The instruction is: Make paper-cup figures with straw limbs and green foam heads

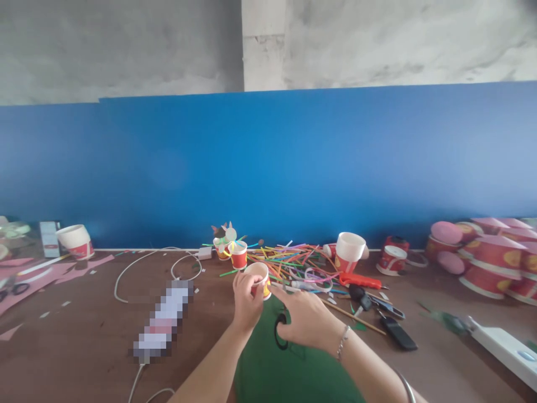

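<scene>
Close to the middle of the table, my left hand [247, 299] is closed around a red and white paper cup [258, 271], its open mouth facing up and tilted toward me. My right hand [308, 313] is closed on scissors; the black handle loop [281, 331] of the scissors shows below the thumb, and their blades are mostly hidden. The stretched index finger of that hand reaches to the cup's right side. Under both hands lies a green sheet [285, 372]. Just behind the held cup stands another paper cup [239, 256] with coloured strips on it.
Colourful pipe cleaners or straws [293, 260] are heaped behind my hands. To the right are a white-topped cup [350, 249], an orange-handled tool [363, 280], a black object [397, 332] and stacked cups [490, 268]. A blurred phone [165, 319] with a cable lies left.
</scene>
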`<state>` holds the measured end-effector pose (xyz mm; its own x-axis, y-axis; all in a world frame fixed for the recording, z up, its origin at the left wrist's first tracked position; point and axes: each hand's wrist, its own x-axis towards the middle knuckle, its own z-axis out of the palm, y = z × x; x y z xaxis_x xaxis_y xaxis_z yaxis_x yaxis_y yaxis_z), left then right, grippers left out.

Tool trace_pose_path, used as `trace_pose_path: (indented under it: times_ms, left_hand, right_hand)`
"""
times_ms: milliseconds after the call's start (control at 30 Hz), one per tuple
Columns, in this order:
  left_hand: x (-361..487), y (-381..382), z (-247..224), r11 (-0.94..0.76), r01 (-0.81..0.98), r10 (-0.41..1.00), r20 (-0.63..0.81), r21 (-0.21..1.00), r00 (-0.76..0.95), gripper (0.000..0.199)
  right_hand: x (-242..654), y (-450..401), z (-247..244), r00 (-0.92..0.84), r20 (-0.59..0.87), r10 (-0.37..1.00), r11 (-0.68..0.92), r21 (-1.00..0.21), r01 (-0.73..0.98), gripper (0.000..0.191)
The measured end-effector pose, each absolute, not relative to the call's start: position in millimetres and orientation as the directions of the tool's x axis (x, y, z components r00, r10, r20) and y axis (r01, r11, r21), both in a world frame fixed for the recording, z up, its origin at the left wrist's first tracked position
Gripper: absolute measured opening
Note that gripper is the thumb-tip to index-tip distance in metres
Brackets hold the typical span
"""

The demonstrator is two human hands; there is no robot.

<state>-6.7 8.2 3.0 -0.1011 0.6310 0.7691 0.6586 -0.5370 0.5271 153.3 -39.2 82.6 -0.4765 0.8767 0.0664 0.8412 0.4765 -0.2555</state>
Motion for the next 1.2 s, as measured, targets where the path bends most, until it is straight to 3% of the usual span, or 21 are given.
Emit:
trace_pose_path:
  times_ms: [200,767,900,1033,1133,1200]
  left_hand:
    - [-8,10,2,-0.518,0.651,0.628,0.764,0.555,-0.152,0.013]
    - [-8,11,0,-0.515,0.659,0.623,0.768,0.549,-0.153,0.016]
    - [-8,11,1,-0.513,0.653,0.630,0.761,0.557,-0.154,0.016]
    - [-8,9,2,-0.520,0.642,0.636,0.757,0.564,-0.150,0.015]
    - [-8,8,2,-0.527,0.639,0.637,0.758,0.561,-0.141,0.013]
    - [-7,8,3,-0.525,0.640,0.639,0.756,0.561,-0.139,0.013]
  right_hand:
    - [160,-26,73,-0.473,0.033,0.880,0.424,-0.501,0.754,0.072]
    - [158,-31,77,-0.481,0.061,0.875,0.453,-0.456,0.766,0.073]
    - [157,-29,75,-0.482,0.068,0.874,0.443,-0.521,0.730,0.072]
    - [157,-24,73,-0.478,-0.035,0.878,0.276,-0.779,0.563,0.066]
    - [158,-20,73,-0.480,-0.163,0.862,-0.019,-0.957,0.291,0.058]
    - [159,-18,73,-0.494,-0.259,0.830,-0.242,-0.965,0.098,0.057]
